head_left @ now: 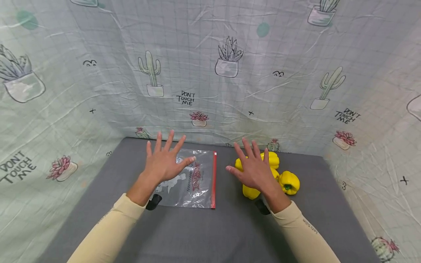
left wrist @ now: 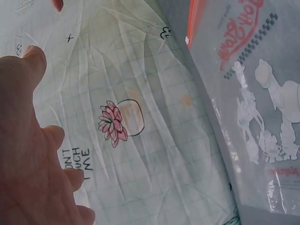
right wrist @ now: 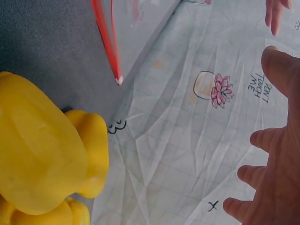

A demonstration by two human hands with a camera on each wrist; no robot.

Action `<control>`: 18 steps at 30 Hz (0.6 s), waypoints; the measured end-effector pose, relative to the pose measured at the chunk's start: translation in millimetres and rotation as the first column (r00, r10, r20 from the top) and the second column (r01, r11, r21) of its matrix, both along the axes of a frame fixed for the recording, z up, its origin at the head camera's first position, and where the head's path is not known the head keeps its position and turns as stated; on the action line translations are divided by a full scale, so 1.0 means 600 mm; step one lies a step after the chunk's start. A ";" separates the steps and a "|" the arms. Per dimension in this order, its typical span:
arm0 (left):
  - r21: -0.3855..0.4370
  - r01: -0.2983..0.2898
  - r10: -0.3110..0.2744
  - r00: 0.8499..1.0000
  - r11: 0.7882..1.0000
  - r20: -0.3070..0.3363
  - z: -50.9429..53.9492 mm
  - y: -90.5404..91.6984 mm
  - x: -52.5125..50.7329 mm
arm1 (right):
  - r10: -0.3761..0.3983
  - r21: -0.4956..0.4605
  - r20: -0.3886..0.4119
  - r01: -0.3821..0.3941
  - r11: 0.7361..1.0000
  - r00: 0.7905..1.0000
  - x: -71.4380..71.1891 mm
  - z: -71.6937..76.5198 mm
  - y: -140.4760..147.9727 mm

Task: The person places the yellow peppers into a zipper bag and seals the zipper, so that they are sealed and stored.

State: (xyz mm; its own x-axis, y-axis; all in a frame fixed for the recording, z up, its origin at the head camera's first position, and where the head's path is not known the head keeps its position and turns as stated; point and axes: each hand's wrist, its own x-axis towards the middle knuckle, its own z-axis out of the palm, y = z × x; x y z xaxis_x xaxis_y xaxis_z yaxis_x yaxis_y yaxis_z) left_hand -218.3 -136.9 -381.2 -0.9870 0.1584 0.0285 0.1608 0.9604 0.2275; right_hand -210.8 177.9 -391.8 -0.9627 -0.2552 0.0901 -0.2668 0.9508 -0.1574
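Note:
My left hand is held with fingers spread above a clear zip bag that lies flat on the grey table. The bag has a red slider edge on its right side, red lettering and white printed figures, which also show in the left wrist view. Over several yellow bell peppers hovers my right hand, its fingers spread too, hiding part of the pile. Neither hand holds anything. In the right wrist view a large yellow pepper sits close below the hand.
The grey table runs back to a hanging cloth printed with cacti, which also encloses the left and right sides. Dark wrist straps show at both cuffs.

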 end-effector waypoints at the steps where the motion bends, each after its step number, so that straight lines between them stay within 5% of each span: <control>1: 0.004 0.001 -0.001 1.000 1.000 0.000 -0.001 0.001 0.001 | 0.001 0.002 0.000 -0.001 1.000 1.000 0.001 -0.001 -0.001; 18: 0.003 0.001 -0.001 1.000 1.000 -0.017 -0.018 0.012 0.004 | 0.023 0.005 0.018 -0.023 1.000 1.000 0.007 -0.020 -0.007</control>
